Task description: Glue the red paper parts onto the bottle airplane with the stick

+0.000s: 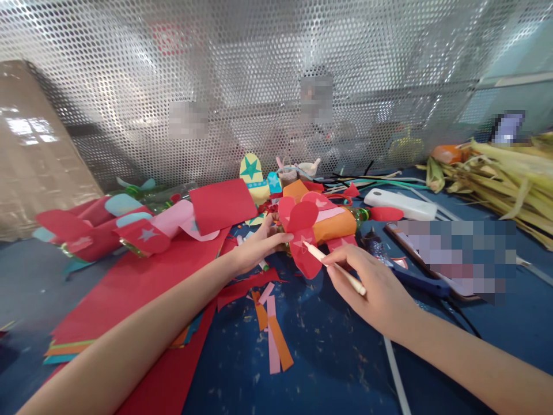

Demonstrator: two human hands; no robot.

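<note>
Head view: right hand pinches the pen, tip by a star on the red toy, mid-frame. Left hand holds the toy's left side. Keep it still; press softly.

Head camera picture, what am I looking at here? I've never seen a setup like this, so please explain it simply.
There's no machine here: these are a person's own bare hands, seen from a camera worn on the head, looking forward and down.

The right hand holds a cream pen, its tip at a star on a red and orange paper craft. The left hand is at the craft's near left side, thumb against the red paper; its other fingertips are partly hidden.

On the blue table lie large red sheets to the left and pink and orange strips in front. Behind stands a perforated metal panel.
</note>
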